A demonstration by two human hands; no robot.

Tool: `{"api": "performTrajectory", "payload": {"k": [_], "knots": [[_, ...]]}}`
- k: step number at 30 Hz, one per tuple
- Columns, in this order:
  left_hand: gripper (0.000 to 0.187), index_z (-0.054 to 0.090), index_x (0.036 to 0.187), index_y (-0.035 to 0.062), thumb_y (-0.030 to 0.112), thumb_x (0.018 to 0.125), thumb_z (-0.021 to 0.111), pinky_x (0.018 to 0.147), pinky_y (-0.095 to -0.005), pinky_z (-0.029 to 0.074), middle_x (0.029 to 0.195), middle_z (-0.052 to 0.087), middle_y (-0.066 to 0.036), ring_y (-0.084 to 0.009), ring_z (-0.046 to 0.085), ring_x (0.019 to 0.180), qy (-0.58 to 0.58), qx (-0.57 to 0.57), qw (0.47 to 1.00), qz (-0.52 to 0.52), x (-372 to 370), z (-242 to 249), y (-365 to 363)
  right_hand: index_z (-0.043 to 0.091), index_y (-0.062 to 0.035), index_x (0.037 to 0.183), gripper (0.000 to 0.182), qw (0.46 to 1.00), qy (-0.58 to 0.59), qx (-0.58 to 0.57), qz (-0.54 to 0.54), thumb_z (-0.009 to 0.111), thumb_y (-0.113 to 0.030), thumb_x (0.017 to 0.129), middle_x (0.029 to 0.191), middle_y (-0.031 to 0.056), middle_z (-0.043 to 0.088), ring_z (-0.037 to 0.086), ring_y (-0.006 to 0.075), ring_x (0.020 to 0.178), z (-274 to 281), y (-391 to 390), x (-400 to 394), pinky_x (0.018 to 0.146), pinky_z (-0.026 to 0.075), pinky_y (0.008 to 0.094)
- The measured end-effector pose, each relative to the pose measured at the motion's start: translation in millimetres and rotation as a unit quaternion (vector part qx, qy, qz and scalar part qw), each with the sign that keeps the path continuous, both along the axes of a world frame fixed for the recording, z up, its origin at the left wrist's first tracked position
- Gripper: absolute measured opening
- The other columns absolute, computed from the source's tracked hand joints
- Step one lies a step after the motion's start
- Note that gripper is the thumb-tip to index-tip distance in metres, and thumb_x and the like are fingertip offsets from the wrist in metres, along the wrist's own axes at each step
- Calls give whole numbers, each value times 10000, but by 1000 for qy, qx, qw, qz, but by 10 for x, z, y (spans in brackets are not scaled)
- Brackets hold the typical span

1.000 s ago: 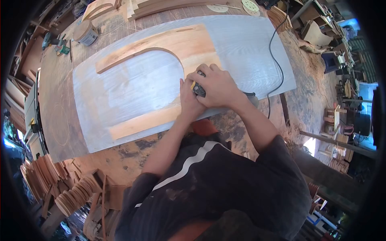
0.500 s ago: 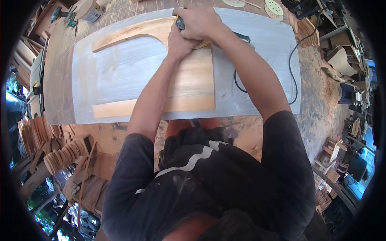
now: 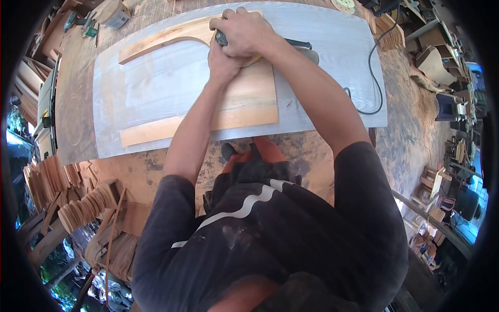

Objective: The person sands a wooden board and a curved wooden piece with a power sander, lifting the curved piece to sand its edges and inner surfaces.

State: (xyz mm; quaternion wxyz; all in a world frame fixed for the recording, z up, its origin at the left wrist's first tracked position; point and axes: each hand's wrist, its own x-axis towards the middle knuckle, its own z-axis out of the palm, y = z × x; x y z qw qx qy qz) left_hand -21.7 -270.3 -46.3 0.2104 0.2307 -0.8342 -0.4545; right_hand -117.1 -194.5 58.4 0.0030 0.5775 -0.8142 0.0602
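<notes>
Both my hands grip a small electric sander (image 3: 222,38) pressed on the far part of an arched wooden piece (image 3: 244,101). My right hand (image 3: 244,32) wraps over the top of the tool. My left hand (image 3: 221,61) clasps it from below and the left. The wooden piece, orange-brown with a curved inner cutout, lies flat on a pale grey board (image 3: 156,88). The sander's black cord (image 3: 371,78) trails off to the right across the board.
The grey board rests on a dusty workbench (image 3: 73,104). A tape roll (image 3: 115,11) and a green tool (image 3: 83,25) lie at the far left, a sanding disc (image 3: 343,4) at the far right. Stacks of cut wooden pieces (image 3: 67,203) stand low on the left.
Both hands and the sander moved from the near right part of the wooden piece to its far arched part. In the last half second they shifted slightly left.
</notes>
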Motion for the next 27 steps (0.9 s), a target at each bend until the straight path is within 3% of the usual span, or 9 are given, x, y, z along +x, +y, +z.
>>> {"api": "performTrajectory", "payload": {"k": [5,7,9,13,15,18,22,24,27], "knots": [[904,483,1407,39,367,696,937,1103,-496,445,1345,582,-209,-404,567,1274,3,14,999,35,629,-141,338,697,-217,1284,544,1000,-15,-23,8,738,-264,744,1267,141,698,675,362,1141,-39,294,592,850,626,478],[854,469,1428,46,343,749,893,1200,-542,345,1388,556,-206,-411,527,1326,-43,15,998,31,1040,-214,529,728,-194,1176,437,998,-22,-47,30,763,-268,747,1181,112,706,674,327,1054,-29,500,999,746,620,422],[820,459,1453,52,323,789,856,1249,-606,244,1410,547,-193,-423,513,1348,-5,-25,1000,16,1461,-231,707,731,-187,1148,411,998,-19,-48,33,770,-268,747,1147,101,704,668,315,1030,-7,664,1363,713,612,403],[857,434,1503,60,338,804,845,1254,-667,175,1437,532,-181,-419,495,1379,6,3,1000,-18,1801,-341,823,730,-189,1120,389,997,-57,-57,5,778,-272,743,1096,78,688,653,294,1000,35,864,1728,670,591,393],[908,408,1532,39,359,805,848,1253,-684,150,1453,519,-187,-406,494,1387,-2,-180,981,-78,1757,-471,797,728,-195,1128,398,997,-62,-47,-9,778,-274,741,1093,73,681,650,289,999,28,900,1696,671,589,399],[971,388,1543,11,414,795,858,1249,-706,129,1485,497,-195,-388,484,1413,25,-134,989,-57,1289,-538,749,719,-213,1184,453,997,-43,-48,-29,775,-301,743,1155,69,678,658,300,1039,14,865,1331,747,607,421],[989,405,1520,-3,507,796,844,1243,-719,129,1478,524,-220,-387,467,1446,-11,-93,993,-69,539,-149,492,646,-251,1342,599,994,-16,33,-107,751,-381,767,1292,101,664,648,353,1199,66,627,662,979,584,487],[980,426,1509,2,540,799,834,1240,-724,130,1476,535,-230,-405,456,1457,-39,-68,993,-83,463,-87,464,637,-260,1353,608,990,-7,55,-129,752,-388,769,1304,106,661,645,356,1210,42,477,445,990,580,493],[836,504,1462,19,523,858,788,1239,-727,130,1477,562,-228,-469,420,1473,-1,-143,990,5,676,-174,233,632,-273,1359,615,985,10,65,-160,757,-392,769,1317,108,659,642,359,1221,55,304,183,1000,575,500]]}}
